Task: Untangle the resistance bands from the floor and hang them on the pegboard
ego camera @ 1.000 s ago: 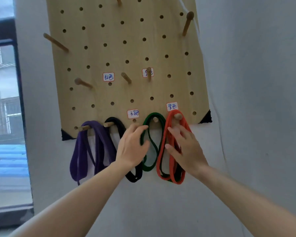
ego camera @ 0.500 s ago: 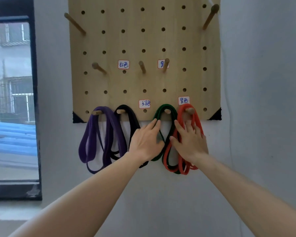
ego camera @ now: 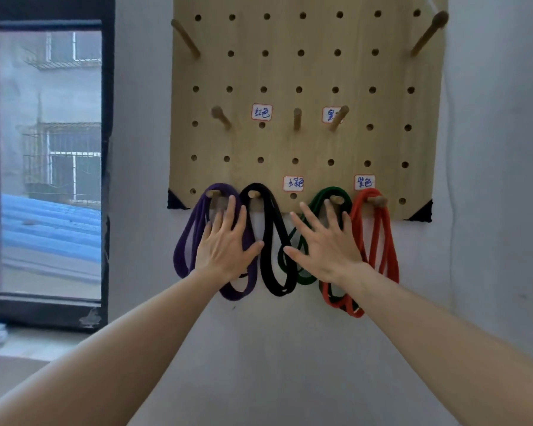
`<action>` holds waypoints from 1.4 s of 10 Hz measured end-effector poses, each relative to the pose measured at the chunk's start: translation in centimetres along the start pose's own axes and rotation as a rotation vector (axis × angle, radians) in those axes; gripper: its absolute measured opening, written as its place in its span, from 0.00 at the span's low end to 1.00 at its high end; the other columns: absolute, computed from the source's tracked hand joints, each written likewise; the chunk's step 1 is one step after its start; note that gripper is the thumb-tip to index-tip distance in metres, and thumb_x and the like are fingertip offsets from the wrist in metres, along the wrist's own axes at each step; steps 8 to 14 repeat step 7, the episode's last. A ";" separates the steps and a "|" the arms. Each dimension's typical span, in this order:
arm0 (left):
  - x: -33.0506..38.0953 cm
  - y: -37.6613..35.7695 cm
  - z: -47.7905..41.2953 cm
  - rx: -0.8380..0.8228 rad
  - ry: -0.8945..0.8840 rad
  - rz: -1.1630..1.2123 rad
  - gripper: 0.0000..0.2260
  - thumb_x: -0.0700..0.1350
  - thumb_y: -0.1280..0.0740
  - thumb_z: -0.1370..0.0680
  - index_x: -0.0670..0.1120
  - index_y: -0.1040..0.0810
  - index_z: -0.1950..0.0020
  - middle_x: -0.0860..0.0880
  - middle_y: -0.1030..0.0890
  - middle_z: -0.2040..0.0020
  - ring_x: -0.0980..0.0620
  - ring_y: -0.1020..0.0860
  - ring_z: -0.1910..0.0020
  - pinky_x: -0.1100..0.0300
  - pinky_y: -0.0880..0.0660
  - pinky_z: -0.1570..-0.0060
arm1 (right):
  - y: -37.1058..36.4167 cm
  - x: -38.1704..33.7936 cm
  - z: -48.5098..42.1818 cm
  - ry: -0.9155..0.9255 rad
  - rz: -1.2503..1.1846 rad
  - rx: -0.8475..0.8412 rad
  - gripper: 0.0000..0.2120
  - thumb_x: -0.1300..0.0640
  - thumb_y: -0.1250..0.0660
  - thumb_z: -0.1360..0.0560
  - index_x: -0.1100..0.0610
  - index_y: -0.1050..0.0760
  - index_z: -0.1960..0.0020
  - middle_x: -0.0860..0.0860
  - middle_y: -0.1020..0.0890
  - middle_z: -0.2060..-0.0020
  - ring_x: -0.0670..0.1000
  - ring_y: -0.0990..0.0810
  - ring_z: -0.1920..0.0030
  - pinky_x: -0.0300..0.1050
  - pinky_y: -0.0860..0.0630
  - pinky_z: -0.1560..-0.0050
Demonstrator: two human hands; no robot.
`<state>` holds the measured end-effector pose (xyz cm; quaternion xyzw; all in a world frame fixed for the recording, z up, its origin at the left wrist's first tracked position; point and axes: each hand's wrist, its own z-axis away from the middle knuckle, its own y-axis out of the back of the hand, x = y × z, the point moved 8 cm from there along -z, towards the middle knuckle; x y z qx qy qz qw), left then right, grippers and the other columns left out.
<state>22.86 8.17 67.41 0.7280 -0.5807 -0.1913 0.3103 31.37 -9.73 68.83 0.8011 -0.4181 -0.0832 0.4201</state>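
Grey wall [ego camera: 490, 210] is being faced, with pegboard [ego camera: 314, 72] mounted on it beside window [ego camera: 46, 149]. Four bands are hanging from bottom-row pegs, left to right: purple band [ego camera: 182, 250], black band [ego camera: 271, 241], green band [ego camera: 340, 192], red band [ego camera: 385, 241]. Left hand [ego camera: 225, 247] is being held spread, fingers straight, over purple band. Right hand [ego camera: 323, 247] is being held spread likewise over green band. Nothing is being pinched. Hanging is being judged done, with only smoothing left. Floor is not being shown, so leftover bands cannot be ruled out.
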 end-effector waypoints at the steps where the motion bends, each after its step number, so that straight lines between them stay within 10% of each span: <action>1: -0.9 -0.1 -1.2 -0.076 -0.004 0.067 0.41 0.68 0.43 0.20 0.49 0.55 0.16 0.54 0.68 0.18 0.42 0.45 0.18 0.43 0.34 0.26 | -0.7 0.5 -0.7 -0.023 0.057 -0.049 0.38 0.27 0.56 0.24 0.43 0.56 0.19 0.43 0.61 0.20 0.65 0.58 0.21 0.70 0.55 0.24; 3: -0.4 1.1 -2.3 -0.160 -0.010 0.140 0.41 0.68 0.40 0.22 0.47 0.48 0.17 0.52 0.65 0.17 0.41 0.34 0.24 0.45 0.24 0.37 | -1.0 -0.2 -0.7 -0.055 0.040 -0.124 0.40 0.24 0.53 0.26 0.41 0.57 0.20 0.44 0.64 0.20 0.66 0.54 0.21 0.68 0.55 0.24; 5: -0.5 1.7 0.6 -0.207 -0.021 0.181 0.38 0.63 0.37 0.20 0.53 0.50 0.16 0.51 0.58 0.16 0.42 0.44 0.19 0.45 0.31 0.30 | -0.5 -0.7 1.7 -0.009 -0.086 -0.162 0.36 0.33 0.43 0.22 0.42 0.52 0.20 0.45 0.61 0.20 0.64 0.54 0.21 0.64 0.49 0.23; 7: 0.3 3.8 3.9 -0.218 -0.061 0.219 0.29 0.57 0.34 0.20 0.51 0.35 0.20 0.49 0.35 0.20 0.45 0.32 0.24 0.47 0.29 0.31 | 1.4 -1.2 5.9 0.096 -0.327 -0.215 0.28 0.44 0.35 0.22 0.43 0.37 0.24 0.47 0.41 0.22 0.57 0.46 0.24 0.60 0.46 0.26; 14: 0.3 3.8 3.9 -0.218 -0.061 0.219 0.29 0.57 0.34 0.20 0.51 0.35 0.20 0.49 0.35 0.20 0.45 0.32 0.24 0.47 0.29 0.31 | 1.4 -1.2 5.9 0.096 -0.327 -0.215 0.28 0.44 0.35 0.22 0.43 0.37 0.24 0.47 0.41 0.22 0.57 0.46 0.24 0.60 0.46 0.26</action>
